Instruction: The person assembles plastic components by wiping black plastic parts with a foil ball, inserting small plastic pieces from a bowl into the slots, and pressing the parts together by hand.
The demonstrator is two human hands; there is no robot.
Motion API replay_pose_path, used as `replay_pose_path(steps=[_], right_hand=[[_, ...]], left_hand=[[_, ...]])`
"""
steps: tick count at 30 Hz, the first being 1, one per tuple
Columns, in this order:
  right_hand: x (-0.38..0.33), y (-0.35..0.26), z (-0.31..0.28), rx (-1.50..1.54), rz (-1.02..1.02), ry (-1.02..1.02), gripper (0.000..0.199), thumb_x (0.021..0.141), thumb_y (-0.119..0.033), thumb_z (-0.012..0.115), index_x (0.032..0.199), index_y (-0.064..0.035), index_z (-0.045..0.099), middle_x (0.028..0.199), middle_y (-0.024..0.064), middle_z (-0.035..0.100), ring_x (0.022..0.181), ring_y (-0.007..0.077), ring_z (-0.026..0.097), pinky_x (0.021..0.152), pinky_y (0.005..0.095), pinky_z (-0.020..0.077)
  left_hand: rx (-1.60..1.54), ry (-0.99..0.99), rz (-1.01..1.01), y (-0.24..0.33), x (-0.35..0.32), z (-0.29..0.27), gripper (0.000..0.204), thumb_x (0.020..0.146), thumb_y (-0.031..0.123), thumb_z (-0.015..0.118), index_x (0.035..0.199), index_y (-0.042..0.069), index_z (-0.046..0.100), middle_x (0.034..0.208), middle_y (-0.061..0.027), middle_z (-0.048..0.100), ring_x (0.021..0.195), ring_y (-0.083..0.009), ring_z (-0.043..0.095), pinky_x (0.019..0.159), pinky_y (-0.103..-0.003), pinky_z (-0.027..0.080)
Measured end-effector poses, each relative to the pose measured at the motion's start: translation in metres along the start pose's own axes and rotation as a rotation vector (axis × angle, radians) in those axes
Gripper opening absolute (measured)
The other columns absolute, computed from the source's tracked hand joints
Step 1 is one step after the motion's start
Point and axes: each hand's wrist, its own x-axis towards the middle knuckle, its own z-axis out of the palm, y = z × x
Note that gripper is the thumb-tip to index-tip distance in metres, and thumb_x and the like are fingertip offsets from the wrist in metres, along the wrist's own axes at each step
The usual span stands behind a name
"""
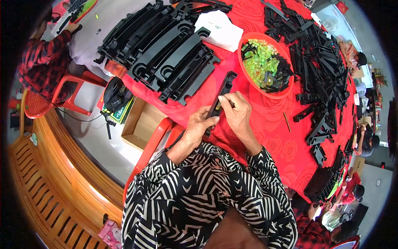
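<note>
A long, narrow black plastic part [226,84] is held slanting in front of my chest, its far end over the red cloth. My left hand [197,128] is closed round its near end, thumb on top. My right hand [238,111] is closed at the middle of the part, thumb and fingers pressed against it. A small yellowish piece [218,106] shows on the part between my two hands; its shape is too small to tell. Just beyond my right hand stands an oval red basket [241,62] with yellow-green pieces [258,62] and small black parts [278,76].
Large black plastic frames [174,58] are stacked at the far left of the red-clothed table [265,137], beside a white bag [219,30]. Loose black strips [319,62] heap up on the right. A thin stick [287,122] lies near. Other people sit around; a red chair [70,97] stands left.
</note>
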Motion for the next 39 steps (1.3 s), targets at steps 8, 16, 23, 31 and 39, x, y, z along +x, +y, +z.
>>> replay_pose_path(steps=[8, 16, 23, 31, 39], right_hand=[[0.003, 0.003, -0.002, -0.003, 0.006, 0.008, 0.011, 0.075, -0.01, 0.063, 0.069, -0.0029, 0.057, 0.062, 0.0082, 0.053, 0.052, 0.0218, 0.053, 0.048, 0.0325, 0.0398], [0.004, 0.006, -0.003, 0.027, -0.028, 0.008, 0.011, 0.075, -0.009, 0.064, 0.071, -0.0026, 0.057, 0.06, 0.0081, 0.052, 0.052, 0.0217, 0.052, 0.047, 0.0323, 0.0395], [0.006, 0.006, -0.004, -0.013, -0.038, -0.035, 0.009, 0.076, -0.011, 0.064, 0.074, -0.0034, 0.058, 0.063, 0.0089, 0.052, 0.053, 0.024, 0.052, 0.047, 0.0333, 0.0401], [-0.001, 0.007, -0.001, -0.039, -0.148, 0.047, 0.01, 0.075, -0.01, 0.065, 0.082, -0.005, 0.058, 0.067, 0.0092, 0.053, 0.054, 0.0265, 0.054, 0.046, 0.0342, 0.0414], [-0.008, 0.015, -0.012, -0.145, -0.297, -0.029, 0.01, 0.075, -0.004, 0.062, 0.084, -0.0012, 0.057, 0.066, 0.0101, 0.053, 0.051, 0.0229, 0.053, 0.045, 0.0318, 0.0408]], left_hand=[[-0.083, -0.033, -0.058, 0.005, 0.0, 0.004, 0.04, 0.073, 0.001, 0.064, 0.11, 0.003, 0.051, 0.084, 0.0004, 0.057, 0.069, -0.0065, 0.05, 0.061, -0.019, 0.039], [-0.063, -0.035, -0.093, 0.007, 0.003, 0.005, 0.035, 0.071, 0.0, 0.065, 0.103, 0.005, 0.052, 0.08, 0.0009, 0.055, 0.066, -0.0067, 0.049, 0.059, -0.019, 0.039], [-0.101, -0.086, -0.112, 0.004, 0.006, 0.0, 0.035, 0.072, -0.001, 0.063, 0.104, 0.004, 0.049, 0.08, -0.0016, 0.056, 0.067, -0.0094, 0.052, 0.062, -0.021, 0.042], [-0.159, -0.084, -0.153, 0.0, 0.007, 0.0, 0.031, 0.071, -0.002, 0.064, 0.098, 0.007, 0.052, 0.075, 0.0022, 0.053, 0.063, -0.0061, 0.049, 0.059, -0.019, 0.04], [-0.121, -0.095, -0.145, -0.001, 0.006, 0.001, 0.033, 0.071, -0.003, 0.063, 0.101, 0.004, 0.05, 0.078, -0.0019, 0.056, 0.065, -0.0084, 0.052, 0.06, -0.019, 0.042]])
